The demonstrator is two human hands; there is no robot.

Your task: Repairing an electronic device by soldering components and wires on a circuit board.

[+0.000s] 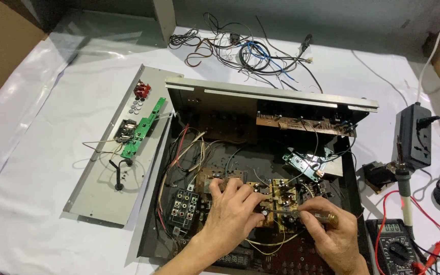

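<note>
The right hand [332, 231] grips a screwdriver [301, 215], its tip on the brown circuit board [273, 203]. The left hand [232, 211] pinches that board. A black multimeter [395, 249] lies right of the right hand.

A white-covered table [52, 102] carries an open amplifier chassis [260, 102], a grey panel [103, 188], loose wires [245, 51] and a multimeter [395, 249].

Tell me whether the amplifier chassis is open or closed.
Open. The chassis has no top cover: its circuit boards and wiring show, and both hands work inside it.
</note>
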